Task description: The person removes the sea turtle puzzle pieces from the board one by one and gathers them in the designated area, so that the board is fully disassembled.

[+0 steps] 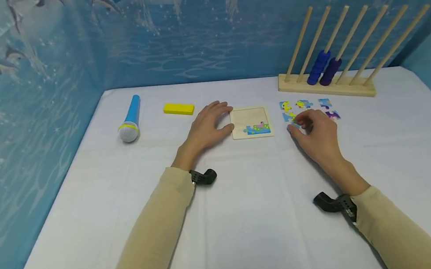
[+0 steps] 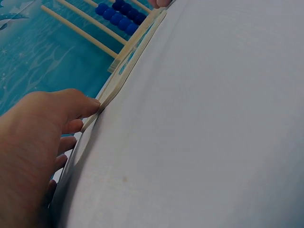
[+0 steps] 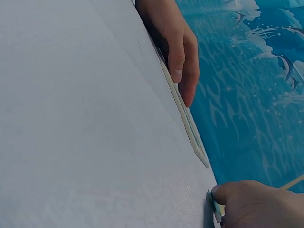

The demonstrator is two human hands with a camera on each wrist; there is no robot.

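Note:
A square wooden puzzle board (image 1: pixel 243 118) lies on the table with joined, colourful puzzle pieces (image 1: pixel 258 129) in its lower right part. My left hand (image 1: pixel 208 125) touches the board's left edge with thumb and forefinger tips, the fingers relaxed. In the left wrist view the thumb (image 2: pixel 85 105) rests at a corner of the frame. To the right of the board, my right hand (image 1: pixel 318 134) pinches a puzzle piece (image 3: pixel 216 209) between thumb and fingers, tilted up on edge. More loose pieces (image 1: pixel 304 104) lie just beyond this hand, partly hidden by it.
A wooden rack (image 1: pixel 327 88) with upright rods and blue and purple beads (image 1: pixel 318 67) stands at the back right. A yellow block (image 1: pixel 178 108) and a toy microphone (image 1: pixel 130 121) lie to the left on the white-covered table (image 1: pixel 249 219). Blue dolphin-print curtains surround the table.

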